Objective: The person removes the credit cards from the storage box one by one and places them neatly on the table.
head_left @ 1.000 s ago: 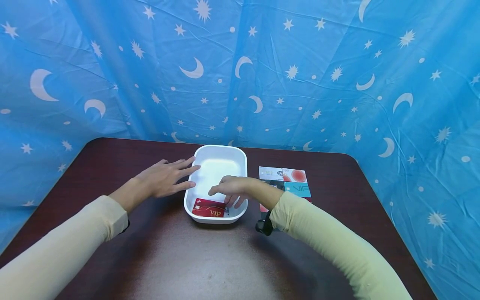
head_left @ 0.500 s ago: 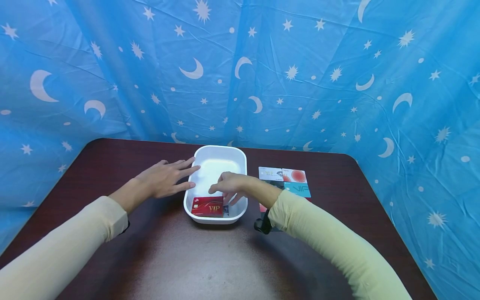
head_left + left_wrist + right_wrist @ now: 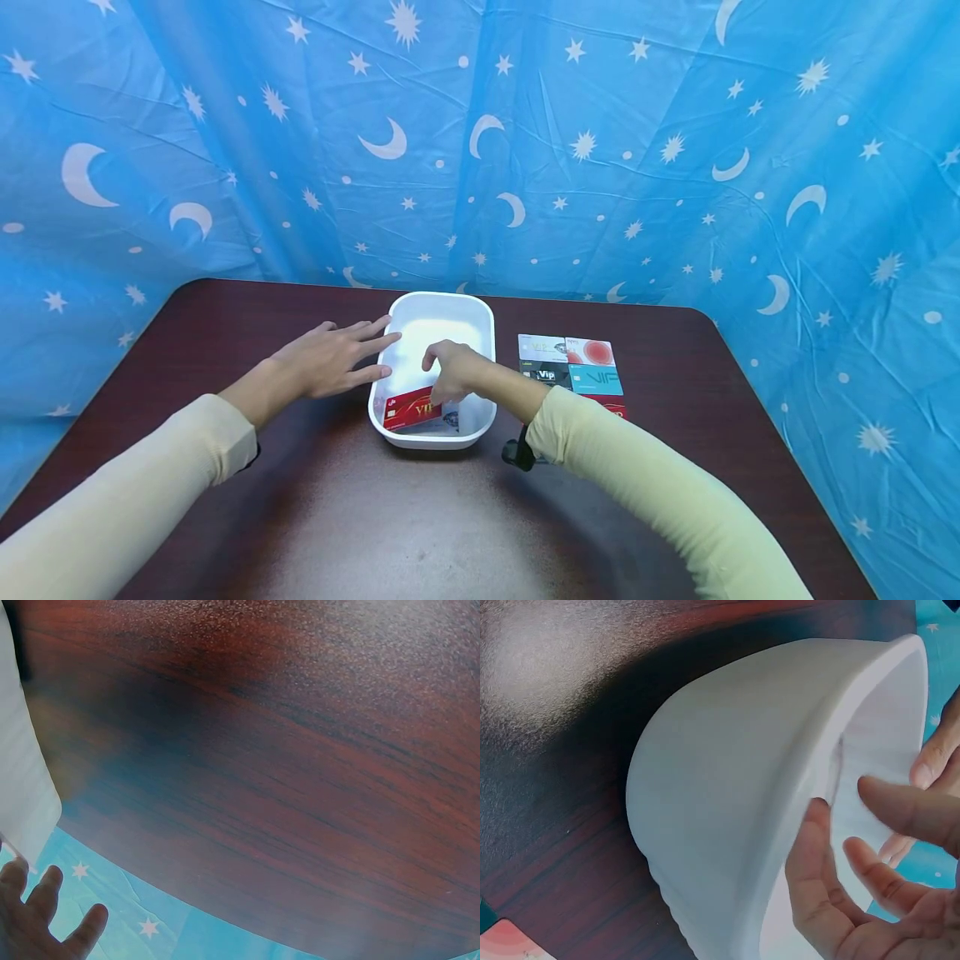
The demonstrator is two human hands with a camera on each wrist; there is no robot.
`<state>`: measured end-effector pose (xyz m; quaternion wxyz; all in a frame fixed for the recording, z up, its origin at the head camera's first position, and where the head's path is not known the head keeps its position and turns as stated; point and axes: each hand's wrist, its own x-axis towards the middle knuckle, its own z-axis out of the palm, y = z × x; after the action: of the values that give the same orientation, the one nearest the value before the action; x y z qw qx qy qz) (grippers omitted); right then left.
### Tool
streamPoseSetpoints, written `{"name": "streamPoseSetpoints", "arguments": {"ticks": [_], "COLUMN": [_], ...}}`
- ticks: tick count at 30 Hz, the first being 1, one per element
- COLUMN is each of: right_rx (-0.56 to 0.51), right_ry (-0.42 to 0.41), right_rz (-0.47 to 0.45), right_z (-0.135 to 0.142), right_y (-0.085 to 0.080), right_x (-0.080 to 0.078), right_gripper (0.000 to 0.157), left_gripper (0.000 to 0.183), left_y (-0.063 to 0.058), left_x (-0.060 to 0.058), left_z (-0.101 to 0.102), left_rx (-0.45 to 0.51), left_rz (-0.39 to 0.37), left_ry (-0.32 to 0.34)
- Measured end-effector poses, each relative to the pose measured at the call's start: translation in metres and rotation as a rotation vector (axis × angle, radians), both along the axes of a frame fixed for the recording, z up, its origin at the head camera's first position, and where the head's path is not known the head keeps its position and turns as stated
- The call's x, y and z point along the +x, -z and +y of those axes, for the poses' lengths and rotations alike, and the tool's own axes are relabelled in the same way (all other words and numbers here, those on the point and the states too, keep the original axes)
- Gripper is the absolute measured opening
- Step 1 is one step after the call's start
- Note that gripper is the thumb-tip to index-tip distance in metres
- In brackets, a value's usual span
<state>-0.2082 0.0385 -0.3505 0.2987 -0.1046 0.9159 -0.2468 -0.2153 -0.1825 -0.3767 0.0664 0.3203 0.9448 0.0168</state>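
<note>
A white plastic bin (image 3: 431, 444) stands on the table. At its near end lies a red VIP card (image 3: 408, 408), its right end turned up toward the far side. Another card (image 3: 450, 421), greyish, shows partly beside and under it. My right hand (image 3: 459, 371) reaches into the bin, with its fingers at the red card's right end. In the right wrist view its thumb (image 3: 907, 810) stands apart from the bent fingers, and no card shows between them; their contact is hidden. My left hand (image 3: 333, 358) rests on the bin's left rim, fingers spread.
Right of the bin several cards lie in rows on the dark table (image 3: 420, 533): a white one (image 3: 542, 347), a red-circle one (image 3: 592, 352), a black one (image 3: 546, 372), a teal one (image 3: 596, 380) and a red one (image 3: 611, 406). A blue curtain (image 3: 480, 167) hangs behind.
My right hand has shifted slightly left and back inside the bin. The red card has turned, its right end now higher, uncovering more of the greyish card. The left hand stays.
</note>
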Motion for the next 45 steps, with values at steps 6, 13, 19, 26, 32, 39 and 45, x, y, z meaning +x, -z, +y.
{"name": "streamPoseSetpoints", "arguments": {"ticks": [6, 13, 19, 26, 32, 39, 45], "right_rx": [0.076, 0.005, -0.025, -0.058, -0.094, -0.172, -0.257], "right_ry": [-0.065, -0.051, -0.067, -0.091, -0.121, -0.175, -0.153], "right_rz": [0.122, 0.113, 0.113, 0.113, 0.146, 0.253, 0.338], "right_z": [-0.004, -0.006, -0.007, -0.009, -0.003, 0.018, 0.043], "right_y": [0.002, 0.0, -0.006, -0.01, -0.015, -0.025, -0.038], "right_x": [0.001, 0.002, 0.003, 0.003, 0.001, -0.003, -0.003], "right_gripper": [0.034, 0.016, 0.01, 0.011, 0.012, 0.015, 0.019], "left_gripper": [0.066, 0.066, 0.066, 0.066, 0.067, 0.068, 0.069], "left_y": [-0.002, -0.001, -0.001, -0.001, -0.001, 0.0, -0.001], "left_x": [0.0, 0.001, 0.001, 0.001, 0.002, 0.001, 0.0], "left_z": [0.0, 0.0, 0.0, 0.001, 0.0, 0.001, 0.002], "left_rx": [0.001, 0.005, 0.005, 0.012, 0.018, 0.015, -0.005], "left_rz": [-0.006, 0.007, 0.003, -0.014, -0.029, -0.028, -0.042], "left_ry": [-0.006, -0.007, -0.009, -0.015, -0.025, -0.026, -0.041]}}
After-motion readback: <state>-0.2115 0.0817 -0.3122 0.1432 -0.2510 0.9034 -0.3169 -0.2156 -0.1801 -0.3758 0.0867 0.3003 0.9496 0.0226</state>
